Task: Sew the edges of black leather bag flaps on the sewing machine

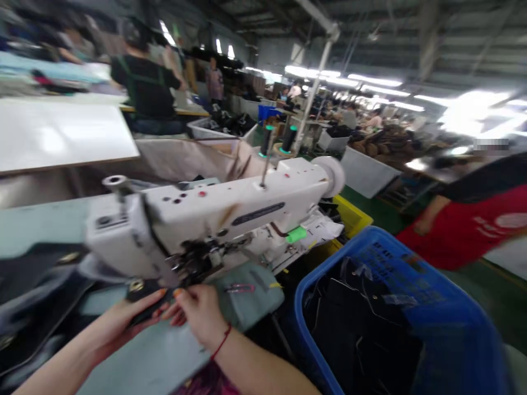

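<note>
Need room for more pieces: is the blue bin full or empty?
Partly filled: dark cloth lies inside the blue bin, well below its rim.

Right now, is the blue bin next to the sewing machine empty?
No, the blue bin holds a heap of dark garments that fills much of it.

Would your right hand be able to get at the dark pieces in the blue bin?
Probably yes: the blue bin with its dark pieces sits open beside the right hand, nothing between, though that hand is pinching dark fabric.
</note>
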### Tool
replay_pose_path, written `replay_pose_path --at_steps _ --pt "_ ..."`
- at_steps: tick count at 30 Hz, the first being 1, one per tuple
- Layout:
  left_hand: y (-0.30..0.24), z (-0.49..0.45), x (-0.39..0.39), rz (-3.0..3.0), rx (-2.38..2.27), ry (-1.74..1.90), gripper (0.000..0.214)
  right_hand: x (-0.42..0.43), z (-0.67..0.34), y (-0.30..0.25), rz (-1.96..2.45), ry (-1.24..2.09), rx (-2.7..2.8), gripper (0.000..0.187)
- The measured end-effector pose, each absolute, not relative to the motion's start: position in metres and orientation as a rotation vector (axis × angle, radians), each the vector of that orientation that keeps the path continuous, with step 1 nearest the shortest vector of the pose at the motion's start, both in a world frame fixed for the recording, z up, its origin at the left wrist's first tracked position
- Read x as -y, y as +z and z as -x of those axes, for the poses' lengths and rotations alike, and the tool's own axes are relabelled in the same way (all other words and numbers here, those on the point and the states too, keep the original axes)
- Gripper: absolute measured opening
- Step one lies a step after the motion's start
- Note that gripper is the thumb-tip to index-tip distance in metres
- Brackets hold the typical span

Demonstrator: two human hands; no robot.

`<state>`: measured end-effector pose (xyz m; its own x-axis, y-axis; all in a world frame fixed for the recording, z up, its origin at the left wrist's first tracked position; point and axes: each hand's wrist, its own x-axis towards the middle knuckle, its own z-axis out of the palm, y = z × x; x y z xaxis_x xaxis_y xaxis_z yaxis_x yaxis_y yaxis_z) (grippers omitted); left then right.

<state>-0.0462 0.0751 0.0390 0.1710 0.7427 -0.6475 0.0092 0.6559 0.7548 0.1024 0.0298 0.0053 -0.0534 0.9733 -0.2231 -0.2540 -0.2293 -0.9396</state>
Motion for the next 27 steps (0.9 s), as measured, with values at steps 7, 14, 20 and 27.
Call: replay_pose_path --at_steps 7,14,20,27 --pt "0.026 0.058 -0.083 -0.738 -1.067 0.627 0.034 -0.032 -0.104 0.011 1.243 1.445 0.895 0.054" --pt "0.031 0.057 -0.08 -0.74 -1.072 0.637 0.031 -0.029 -0.101 0.008 1.232 1.448 0.871 0.048" --pt "0.035 0.056 -0.081 -0.727 -1.085 0.649 0.032 -0.032 -0.1 0.009 1.211 1.449 0.843 0.046" --pt "0.032 0.06 -0.088 -0.734 -1.103 0.67 0.033 -0.037 -0.093 0.004 1.198 1.444 0.807 0.045"
